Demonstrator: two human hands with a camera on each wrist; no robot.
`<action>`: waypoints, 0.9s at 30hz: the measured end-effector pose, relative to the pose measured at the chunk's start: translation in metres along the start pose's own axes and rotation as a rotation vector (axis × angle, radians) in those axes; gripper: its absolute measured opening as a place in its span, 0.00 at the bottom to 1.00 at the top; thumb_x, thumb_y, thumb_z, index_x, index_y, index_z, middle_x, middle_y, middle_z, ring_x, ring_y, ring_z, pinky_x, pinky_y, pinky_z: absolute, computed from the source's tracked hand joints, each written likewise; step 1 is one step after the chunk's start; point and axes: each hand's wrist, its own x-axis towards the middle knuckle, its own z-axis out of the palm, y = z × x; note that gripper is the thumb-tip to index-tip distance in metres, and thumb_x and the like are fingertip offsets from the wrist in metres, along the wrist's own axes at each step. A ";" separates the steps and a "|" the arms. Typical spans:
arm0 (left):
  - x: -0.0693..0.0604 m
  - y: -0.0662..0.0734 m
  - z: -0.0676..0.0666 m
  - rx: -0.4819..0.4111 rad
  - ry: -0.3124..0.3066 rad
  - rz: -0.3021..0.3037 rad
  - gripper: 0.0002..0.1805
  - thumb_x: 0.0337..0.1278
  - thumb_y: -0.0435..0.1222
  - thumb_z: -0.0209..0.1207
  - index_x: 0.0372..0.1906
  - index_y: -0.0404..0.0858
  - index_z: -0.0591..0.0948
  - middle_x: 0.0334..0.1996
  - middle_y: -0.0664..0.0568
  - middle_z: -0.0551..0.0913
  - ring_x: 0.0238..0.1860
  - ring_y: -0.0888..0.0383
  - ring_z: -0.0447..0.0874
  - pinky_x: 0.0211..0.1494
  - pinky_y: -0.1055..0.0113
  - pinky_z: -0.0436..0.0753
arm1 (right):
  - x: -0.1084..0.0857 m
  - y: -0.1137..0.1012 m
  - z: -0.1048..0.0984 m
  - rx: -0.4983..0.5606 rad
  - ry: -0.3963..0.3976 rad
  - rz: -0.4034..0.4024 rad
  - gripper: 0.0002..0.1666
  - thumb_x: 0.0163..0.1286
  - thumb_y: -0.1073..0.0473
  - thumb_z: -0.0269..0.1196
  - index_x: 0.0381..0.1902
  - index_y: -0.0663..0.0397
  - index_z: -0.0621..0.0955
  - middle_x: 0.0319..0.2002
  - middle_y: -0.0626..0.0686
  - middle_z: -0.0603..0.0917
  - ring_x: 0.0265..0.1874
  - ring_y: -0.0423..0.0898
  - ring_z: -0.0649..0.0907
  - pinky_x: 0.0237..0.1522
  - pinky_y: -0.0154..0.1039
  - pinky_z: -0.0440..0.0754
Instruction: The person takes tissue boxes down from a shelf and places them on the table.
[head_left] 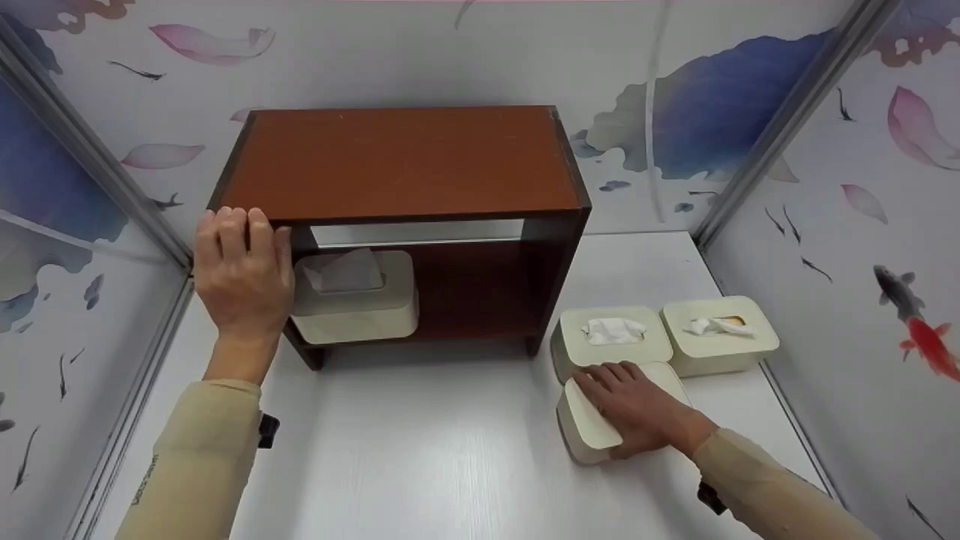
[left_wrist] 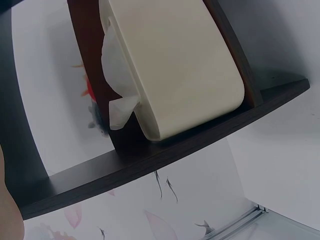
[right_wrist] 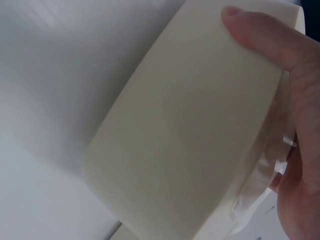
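A brown wooden shelf unit (head_left: 405,161) stands on the white table. My left hand (head_left: 244,277) grips its front left upper corner, fingers bent over the edge; only a sliver of that hand shows in the left wrist view. Inside the shelf's left end sits a cream tissue box (head_left: 356,319) with a tissue poking out, also seen in the left wrist view. At the right, my right hand (head_left: 637,409) holds another cream tissue box (right_wrist: 170,115) across its top. The thumb (right_wrist: 260,32) lies on that box's side, and the hand hides much of its tissue slot.
Two more cream tissue boxes, a nearer one (head_left: 574,352) and one farther right (head_left: 720,356), stand side by side just behind the held box. Printed panels with metal frame strips (head_left: 795,120) enclose the table (head_left: 420,450) at the back and sides.
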 end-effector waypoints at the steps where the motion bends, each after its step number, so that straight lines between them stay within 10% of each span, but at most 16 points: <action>1: 0.000 0.000 0.000 0.000 -0.001 0.001 0.17 0.70 0.43 0.52 0.47 0.31 0.77 0.44 0.38 0.77 0.52 0.40 0.76 0.70 0.52 0.74 | -0.001 0.001 0.000 -0.001 0.001 0.004 0.77 0.30 0.29 0.76 0.74 0.57 0.59 0.65 0.58 0.69 0.63 0.55 0.71 0.61 0.56 0.70; 27: 0.000 0.000 0.001 -0.012 0.011 0.000 0.17 0.69 0.43 0.54 0.47 0.32 0.77 0.44 0.38 0.77 0.52 0.40 0.76 0.71 0.52 0.74 | -0.016 0.001 0.007 0.026 0.003 0.082 0.79 0.31 0.27 0.76 0.76 0.59 0.56 0.69 0.59 0.66 0.67 0.58 0.68 0.65 0.59 0.67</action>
